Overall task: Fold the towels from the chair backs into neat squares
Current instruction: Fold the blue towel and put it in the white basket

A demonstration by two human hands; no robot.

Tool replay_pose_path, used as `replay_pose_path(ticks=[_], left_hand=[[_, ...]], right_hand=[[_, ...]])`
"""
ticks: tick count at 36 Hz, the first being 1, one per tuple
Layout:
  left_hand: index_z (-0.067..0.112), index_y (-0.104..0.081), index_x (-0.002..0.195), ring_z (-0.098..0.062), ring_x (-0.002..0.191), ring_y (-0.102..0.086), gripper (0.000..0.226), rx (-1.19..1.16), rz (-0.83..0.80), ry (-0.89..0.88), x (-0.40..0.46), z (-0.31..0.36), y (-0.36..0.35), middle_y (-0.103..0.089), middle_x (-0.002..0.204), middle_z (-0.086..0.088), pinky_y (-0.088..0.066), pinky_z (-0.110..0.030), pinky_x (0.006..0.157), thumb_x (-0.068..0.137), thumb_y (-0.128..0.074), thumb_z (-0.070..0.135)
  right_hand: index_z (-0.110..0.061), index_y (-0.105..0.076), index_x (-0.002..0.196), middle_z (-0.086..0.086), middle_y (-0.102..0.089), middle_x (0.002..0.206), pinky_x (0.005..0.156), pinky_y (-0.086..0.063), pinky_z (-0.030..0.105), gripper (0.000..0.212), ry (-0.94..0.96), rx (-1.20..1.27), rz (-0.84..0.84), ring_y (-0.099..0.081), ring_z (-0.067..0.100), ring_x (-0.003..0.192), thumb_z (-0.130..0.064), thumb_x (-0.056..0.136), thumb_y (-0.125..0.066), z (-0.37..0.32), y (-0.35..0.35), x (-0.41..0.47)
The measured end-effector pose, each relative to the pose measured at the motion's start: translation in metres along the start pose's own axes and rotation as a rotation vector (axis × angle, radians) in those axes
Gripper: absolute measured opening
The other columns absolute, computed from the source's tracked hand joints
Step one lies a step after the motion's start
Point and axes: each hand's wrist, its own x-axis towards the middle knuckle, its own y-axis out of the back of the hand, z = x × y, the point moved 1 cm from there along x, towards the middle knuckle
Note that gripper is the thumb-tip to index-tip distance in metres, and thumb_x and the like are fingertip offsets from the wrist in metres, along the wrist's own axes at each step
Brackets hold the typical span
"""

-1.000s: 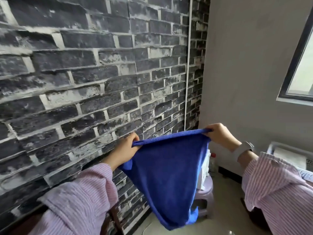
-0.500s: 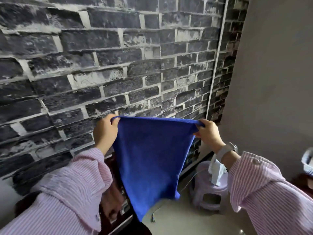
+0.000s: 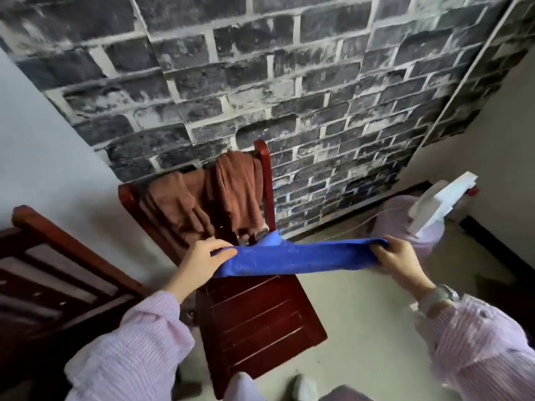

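A bright blue microfibre towel (image 3: 298, 257) is stretching as a flat band across the middle of the frame, held in the air above the rear part of the seat of a dark red wooden slatted chair (image 3: 260, 319). Its far edge is running nearly straight from one hand to the other, apart from a small peak rising near the chair back, while its near edge is sagging a little toward the seat.

The left hand (image 3: 202, 260), at centre left, is pinching the towel's left end, thumb on top and fingers curled beneath. The right hand (image 3: 398, 257), at centre right, is gripping the right end with fingers wrapped over the cloth; a pale wristwatch (image 3: 438, 296) is showing at its wrist. Both forearms, in pink striped sleeves (image 3: 139, 351), are reaching forward from the lower corners.

Two rust-brown towels (image 3: 228, 192) are hanging over the chair back, just beyond the blue one. A second dark red chair (image 3: 58, 273) is filling the left edge, close to the left sleeve. At the right, a pale lilac plastic stool (image 3: 405, 215) is carrying a white spray bottle (image 3: 443, 201), just beyond the right hand. Bare pale floor (image 3: 370, 328) is lying open between the seat and the right sleeve. A dark brick-patterned wall (image 3: 260, 68) is closing the upper frame.
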Motion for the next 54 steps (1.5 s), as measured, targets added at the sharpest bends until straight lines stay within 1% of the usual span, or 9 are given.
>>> replay_pose_path(ticks=[6, 8, 11, 19, 23, 32, 37, 44, 54], left_hand=[[0.004, -0.069, 0.082, 0.018, 0.06, -0.053, 0.006, -0.079, 0.17, 0.062, 0.0, -0.006, -0.006, -0.063, 0.059, 0.02, -0.038, -0.002, 0.064, 0.083, -0.064, 0.007], [0.002, -0.069, 0.086, 0.019, 0.06, -0.053, 0.008, -0.118, 0.274, 0.067, 0.008, 0.004, 0.0, -0.065, 0.065, 0.013, -0.038, -0.001, 0.063, 0.083, -0.062, 0.004], [-0.002, -0.068, 0.091, 0.02, 0.059, -0.052, 0.012, -0.159, 0.414, 0.027, 0.022, 0.02, 0.014, -0.063, 0.079, -0.002, -0.037, 0.0, 0.061, 0.084, -0.061, 0.005], [-0.001, -0.068, 0.092, 0.007, 0.067, -0.053, 0.018, -0.183, 0.655, -0.081, 0.05, 0.07, 0.07, -0.064, 0.078, -0.007, -0.04, -0.013, 0.069, 0.087, -0.06, 0.014], [0.001, -0.068, 0.093, 0.022, 0.064, -0.05, 0.017, -0.21, 0.713, -0.183, 0.05, 0.096, 0.097, -0.064, 0.08, -0.002, -0.035, -0.002, 0.066, 0.087, -0.059, 0.014], [0.002, -0.069, 0.094, 0.022, 0.066, -0.05, 0.016, -0.233, 0.803, -0.286, 0.038, 0.122, 0.144, -0.061, 0.077, 0.013, -0.038, -0.004, 0.07, 0.085, -0.062, 0.014], [0.008, -0.068, 0.089, 0.019, 0.065, -0.052, 0.008, -0.209, 0.668, -0.228, 0.021, 0.101, 0.138, -0.062, 0.068, 0.023, -0.039, -0.001, 0.068, 0.084, -0.063, 0.011], [0.043, -0.068, 0.065, 0.01, 0.061, -0.056, 0.026, -0.175, 0.195, 0.023, -0.023, 0.023, 0.095, -0.066, 0.064, 0.024, -0.045, -0.011, 0.066, 0.081, -0.068, 0.021], [0.026, -0.066, 0.059, -0.004, 0.062, -0.051, 0.023, -0.135, -0.315, 0.443, -0.086, -0.08, -0.002, -0.059, 0.051, 0.013, -0.039, -0.01, 0.054, 0.081, -0.069, 0.017]], right_hand=[[-0.007, -0.059, 0.077, 0.01, -0.057, 0.064, 0.059, -0.042, 0.03, 0.018, 0.028, 0.032, 0.126, -0.05, 0.022, 0.058, -0.018, 0.086, -0.047, -0.007, -0.018, -0.006], [-0.008, -0.057, 0.08, 0.009, -0.056, 0.06, 0.053, -0.041, 0.015, 0.014, 0.027, 0.08, 0.17, -0.051, 0.009, 0.048, -0.008, 0.09, -0.047, -0.023, -0.02, 0.001], [-0.015, -0.054, 0.083, 0.006, -0.057, 0.055, 0.052, -0.044, 0.022, 0.017, 0.035, 0.209, 0.198, -0.055, 0.002, 0.04, -0.007, 0.092, -0.042, -0.049, -0.022, 0.016], [-0.01, -0.057, 0.088, 0.001, -0.052, 0.053, 0.047, -0.038, 0.007, 0.016, 0.236, 0.274, 0.378, -0.053, -0.003, 0.04, -0.007, 0.093, -0.042, -0.133, 0.005, 0.041], [-0.002, -0.062, 0.092, 0.007, -0.058, 0.068, 0.069, -0.047, 0.035, 0.017, 0.321, 0.277, 0.458, -0.057, 0.018, 0.064, -0.008, 0.091, -0.047, -0.162, 0.021, 0.049], [-0.017, -0.06, 0.083, 0.006, -0.059, 0.068, 0.064, -0.052, 0.046, 0.013, 0.422, 0.319, 0.46, -0.06, 0.028, 0.064, -0.019, 0.084, -0.048, -0.2, 0.032, 0.052], [-0.018, -0.055, 0.067, 0.002, -0.052, 0.055, 0.055, -0.041, 0.025, 0.019, 0.409, 0.331, 0.402, -0.047, 0.006, 0.052, -0.033, 0.072, -0.044, -0.182, 0.02, 0.04], [0.003, -0.059, 0.069, 0.005, -0.05, 0.062, 0.055, -0.034, 0.027, 0.034, 0.209, 0.286, 0.08, -0.04, 0.005, 0.059, -0.028, 0.068, -0.049, -0.091, -0.02, 0.015], [-0.007, -0.052, 0.059, 0.006, -0.042, 0.044, 0.031, -0.025, 0.017, 0.026, -0.245, 0.002, -0.564, -0.035, 0.015, 0.034, 0.001, 0.085, -0.052, 0.023, -0.069, -0.037]])
